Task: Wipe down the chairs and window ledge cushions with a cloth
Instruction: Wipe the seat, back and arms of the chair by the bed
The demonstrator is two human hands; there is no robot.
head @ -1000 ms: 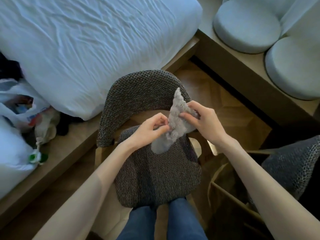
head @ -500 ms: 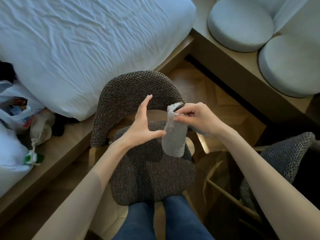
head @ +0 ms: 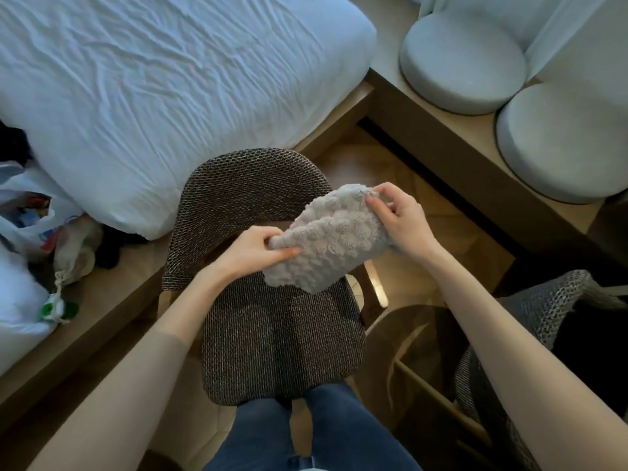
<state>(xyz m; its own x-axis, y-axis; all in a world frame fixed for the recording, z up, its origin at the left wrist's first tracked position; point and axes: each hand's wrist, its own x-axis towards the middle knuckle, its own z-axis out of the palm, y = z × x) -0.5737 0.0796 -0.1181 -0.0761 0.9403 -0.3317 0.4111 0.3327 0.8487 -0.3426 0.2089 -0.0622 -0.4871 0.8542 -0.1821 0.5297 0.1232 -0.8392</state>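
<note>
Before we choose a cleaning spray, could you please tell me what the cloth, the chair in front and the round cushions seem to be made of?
Cloth: pale grey, plush and bobbly, likely microfibre or terry.
Chair: coarse woven fabric, dark with light flecks, matte.
Round cushions: smooth pale blue-grey upholstery, dark piping at the base, probably fine-weave fabric.
</note>
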